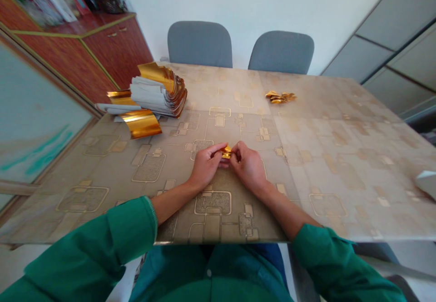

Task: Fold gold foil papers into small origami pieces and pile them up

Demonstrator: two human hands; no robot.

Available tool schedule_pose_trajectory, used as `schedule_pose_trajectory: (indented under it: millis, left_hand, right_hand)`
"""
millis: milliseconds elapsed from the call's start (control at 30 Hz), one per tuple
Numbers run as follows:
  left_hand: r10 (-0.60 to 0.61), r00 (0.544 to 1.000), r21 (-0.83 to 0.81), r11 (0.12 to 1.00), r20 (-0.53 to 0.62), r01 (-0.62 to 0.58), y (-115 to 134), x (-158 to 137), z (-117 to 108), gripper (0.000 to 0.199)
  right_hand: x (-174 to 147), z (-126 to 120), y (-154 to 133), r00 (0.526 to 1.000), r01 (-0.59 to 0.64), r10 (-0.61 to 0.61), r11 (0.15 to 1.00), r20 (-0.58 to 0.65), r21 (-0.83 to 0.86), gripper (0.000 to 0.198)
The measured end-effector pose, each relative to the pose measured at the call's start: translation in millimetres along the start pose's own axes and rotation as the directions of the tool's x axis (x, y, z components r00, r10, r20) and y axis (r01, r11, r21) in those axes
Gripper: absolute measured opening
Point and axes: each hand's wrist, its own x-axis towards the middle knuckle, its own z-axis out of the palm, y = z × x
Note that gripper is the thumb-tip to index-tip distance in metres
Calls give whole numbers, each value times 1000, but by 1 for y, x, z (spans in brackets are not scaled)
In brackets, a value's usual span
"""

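Observation:
A small folded piece of gold paper (226, 154) is pinched between my two hands, just above the patterned table. My left hand (208, 162) grips its left end between thumb and fingers. On the other side, my right hand (249, 163) has its fingers closed on the right end. Part of the paper is hidden behind my fingertips. Farther left lies a thick stack of gold paper sheets (160, 91) with pale undersides, and a loose curled gold sheet (142, 124) rests in front of it. Several folded gold pieces (280, 97) sit together toward the back right.
A patterned cover lies over the table (320, 156). Two grey chairs (200, 43) stand against its far side, by the white wall. At the left is a reddish wooden cabinet (112, 47) with items on top. A white object (426, 183) is at the right edge.

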Motion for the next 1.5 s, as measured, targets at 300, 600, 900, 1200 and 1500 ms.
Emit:
schedule_pose_trajectory:
  millis: [300, 600, 900, 1200, 1500]
  left_hand:
    - [-1, 1000, 2, 1000, 18, 1, 2, -1, -1, 29]
    - [-14, 1000, -42, 999, -5, 14, 2, 1, 0, 29]
    - [57, 998, -18, 998, 14, -57, -2, 1, 0, 48]
    - [26, 997, 2, 1000, 71, -27, 0, 1, -2, 43]
    - [24, 1000, 42, 999, -8, -24, 0, 2, 2, 34]
  right_hand:
    - [1, -2, 0, 1000, -10, 10, 1000, -1, 17, 7]
    - [4, -6, 4, 999, 39, -42, 991, 26, 131, 10]
    - [2, -6, 3, 997, 73, -77, 988, 28, 136, 11]
    - [6, -9, 7, 1000, 9, -14, 986, 26, 169, 7]
    - [2, -6, 3, 997, 2, -16, 984, 79, 176, 6]
